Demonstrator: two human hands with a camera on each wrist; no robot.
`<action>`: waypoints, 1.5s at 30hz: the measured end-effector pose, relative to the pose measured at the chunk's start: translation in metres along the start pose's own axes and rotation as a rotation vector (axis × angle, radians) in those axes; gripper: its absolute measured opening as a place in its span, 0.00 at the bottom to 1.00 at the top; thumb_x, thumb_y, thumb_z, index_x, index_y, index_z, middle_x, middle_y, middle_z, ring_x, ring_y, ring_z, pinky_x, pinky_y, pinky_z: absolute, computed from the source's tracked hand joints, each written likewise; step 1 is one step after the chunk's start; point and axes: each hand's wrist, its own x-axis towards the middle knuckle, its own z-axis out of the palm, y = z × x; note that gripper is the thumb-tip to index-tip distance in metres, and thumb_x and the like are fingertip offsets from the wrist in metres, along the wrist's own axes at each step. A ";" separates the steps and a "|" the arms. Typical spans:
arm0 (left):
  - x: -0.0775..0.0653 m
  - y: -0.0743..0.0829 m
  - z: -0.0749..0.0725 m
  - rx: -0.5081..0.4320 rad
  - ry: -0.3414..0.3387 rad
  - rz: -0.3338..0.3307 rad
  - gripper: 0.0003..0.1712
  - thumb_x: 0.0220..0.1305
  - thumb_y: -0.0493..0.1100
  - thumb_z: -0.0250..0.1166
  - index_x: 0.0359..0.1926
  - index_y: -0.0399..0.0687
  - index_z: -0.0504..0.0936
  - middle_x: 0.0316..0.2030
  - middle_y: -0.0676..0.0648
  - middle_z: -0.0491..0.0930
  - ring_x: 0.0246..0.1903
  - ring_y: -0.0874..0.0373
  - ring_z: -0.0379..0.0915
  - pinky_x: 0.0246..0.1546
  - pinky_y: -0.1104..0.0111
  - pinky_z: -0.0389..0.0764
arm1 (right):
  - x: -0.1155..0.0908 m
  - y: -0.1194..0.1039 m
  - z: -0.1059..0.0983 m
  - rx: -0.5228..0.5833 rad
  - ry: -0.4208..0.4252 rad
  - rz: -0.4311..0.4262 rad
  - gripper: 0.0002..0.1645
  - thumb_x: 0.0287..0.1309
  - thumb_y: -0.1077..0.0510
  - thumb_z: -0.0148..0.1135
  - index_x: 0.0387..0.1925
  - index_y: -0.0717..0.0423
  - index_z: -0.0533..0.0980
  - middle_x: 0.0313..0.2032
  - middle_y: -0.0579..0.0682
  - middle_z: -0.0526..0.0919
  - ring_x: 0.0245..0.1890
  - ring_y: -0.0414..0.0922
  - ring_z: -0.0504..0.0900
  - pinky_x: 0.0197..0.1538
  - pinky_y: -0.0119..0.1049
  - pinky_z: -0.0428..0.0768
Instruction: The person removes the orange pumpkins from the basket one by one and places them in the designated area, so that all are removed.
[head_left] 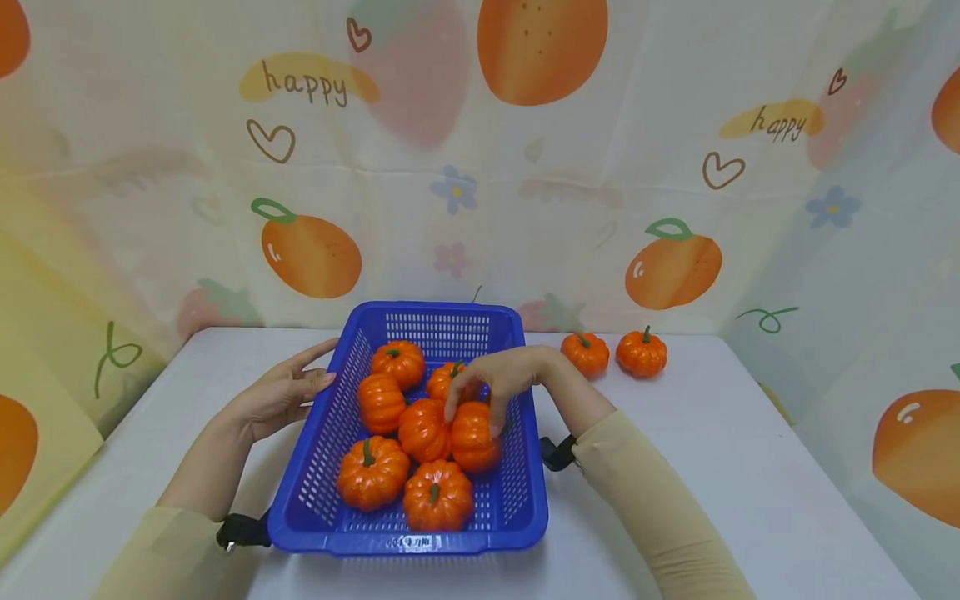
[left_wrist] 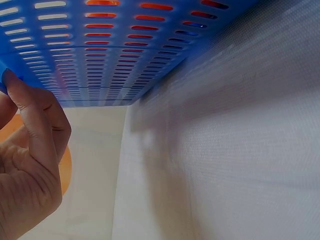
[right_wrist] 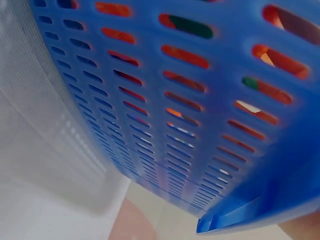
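A blue plastic basket (head_left: 408,543) with slotted walls stands on the table, holding several small orange toy pumpkins. My right hand (head_left: 513,371) reaches over its right rim, thumb and fingers bent down around a pumpkin (head_left: 475,442) on the right side. Another pumpkin (head_left: 424,431) lies against that one. At the left rim, my left hand (head_left: 277,398) touches the basket with extended fingers. The left wrist view shows the left hand (left_wrist: 35,145) beside the basket wall (left_wrist: 105,65). In the right wrist view the basket wall (right_wrist: 155,100) hides most of the right hand.
Two more pumpkins, one nearer (head_left: 585,355) and one farther right (head_left: 642,352), sit on the white table (head_left: 712,467) beyond my right forearm. A fruit-printed cloth (head_left: 525,192) hangs behind the table. Dark straps circle both wrists.
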 end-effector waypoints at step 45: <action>0.001 -0.001 -0.001 0.024 0.019 -0.015 0.43 0.75 0.44 0.53 0.79 0.53 0.37 0.42 0.60 0.84 0.40 0.65 0.84 0.44 0.70 0.87 | -0.020 0.025 0.007 0.898 1.088 -0.093 0.24 0.67 0.46 0.54 0.56 0.56 0.68 0.58 0.54 0.73 0.57 0.51 0.78 0.41 0.44 0.89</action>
